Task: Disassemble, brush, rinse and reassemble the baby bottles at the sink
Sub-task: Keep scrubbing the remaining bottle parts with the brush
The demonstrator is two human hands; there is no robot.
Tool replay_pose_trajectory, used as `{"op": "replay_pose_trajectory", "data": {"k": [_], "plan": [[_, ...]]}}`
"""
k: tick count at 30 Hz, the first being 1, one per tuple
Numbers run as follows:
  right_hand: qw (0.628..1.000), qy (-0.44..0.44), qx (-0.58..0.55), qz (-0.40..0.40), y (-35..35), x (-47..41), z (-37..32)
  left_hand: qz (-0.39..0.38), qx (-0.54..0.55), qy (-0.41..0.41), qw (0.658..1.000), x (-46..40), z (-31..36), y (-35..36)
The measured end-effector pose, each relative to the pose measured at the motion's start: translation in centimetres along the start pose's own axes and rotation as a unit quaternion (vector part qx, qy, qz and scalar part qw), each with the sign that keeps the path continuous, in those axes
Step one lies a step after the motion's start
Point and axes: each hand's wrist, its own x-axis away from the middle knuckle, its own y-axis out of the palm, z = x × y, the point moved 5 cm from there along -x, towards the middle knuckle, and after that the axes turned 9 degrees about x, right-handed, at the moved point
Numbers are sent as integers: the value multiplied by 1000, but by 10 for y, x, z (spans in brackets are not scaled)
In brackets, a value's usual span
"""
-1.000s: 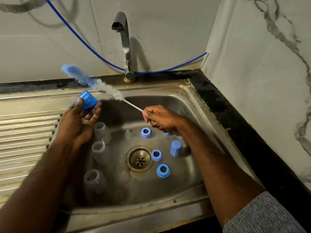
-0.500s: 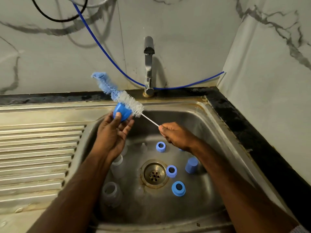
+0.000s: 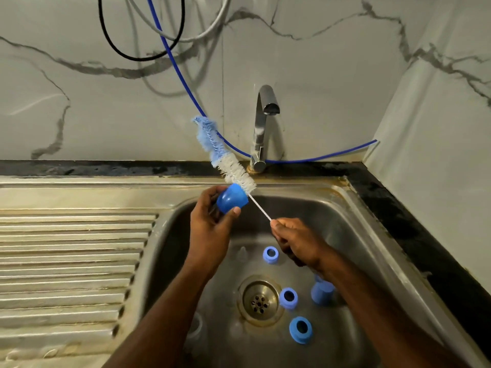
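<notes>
Blue cap [image 3: 232, 198] held in the left hand [image 3: 210, 229] above the back left corner of the sink [image 3: 353, 208], thumb and fingers curled round it, closed end toward the camera. Brush [image 3: 228, 166] just behind the cap and touching its far edge, white bristles low, blue tuft on top, tilted up toward the left against the wall. Thin wire handle of the brush pinched in the right hand [image 3: 300, 241], fingers closed tight round it, over the back middle of the sink. On the sink floor, three blue rings: one [image 3: 270, 254] near the back, just beside the right hand; one [image 3: 288, 298] just right of the drain [image 3: 259, 302]; one [image 3: 301, 329] toward the front. Second blue cap [image 3: 322, 292] standing by the right wall of the sink, partly hidden under the right forearm. Clear bottle [image 3: 196, 328] near the front left of the sink, mostly hidden by the left arm. Clear teat [image 3: 241, 252] near the back, hard to see. Tap [image 3: 261, 128] at the back edge, blue hose [image 3: 318, 156] along the wall behind it. Ribbed drainboard [image 3: 69, 261] left of the sink.
</notes>
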Motion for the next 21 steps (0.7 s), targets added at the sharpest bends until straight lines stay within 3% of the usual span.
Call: {"op": "replay_pose_trajectory", "data": {"k": [3, 4, 6, 7, 9, 11, 13, 16, 18, 21], "plan": [[995, 32, -53, -74, 6, 6, 2, 17, -4, 15, 1000, -1, 2, -5], [994, 28, -60, -91, 6, 8, 1, 24, 59, -32, 997, -2, 0, -5], [992, 8, -66, -108, 7, 10, -5, 31, 231, -179, 956, -1, -6, 0], [993, -1, -66, -102, 7, 10, -7, 28, 268, -233, 934, 0, -8, 2], [998, -25, -34, -47, 7, 7, -9, -4, 255, -281, 925, -1, -8, 2], [996, -63, 53, 36, 1, 1, -7, -24, 233, -317, 919, -1, -9, -1], [987, -86, 121, 67, -4, -2, -3, -16, 232, -356, 905, 1, -12, -5], [979, -97, 168, 60, -9, -2, 0, 16, 261, -339, 904, -1, -11, -7], [978, -94, 170, 80, -17, -3, 2, 58, 266, -284, 919, -9, -13, -18], [966, -71, 219, 119, -33, -5, 14, 122, 185, -190, 957, -22, -6, -52]]}}
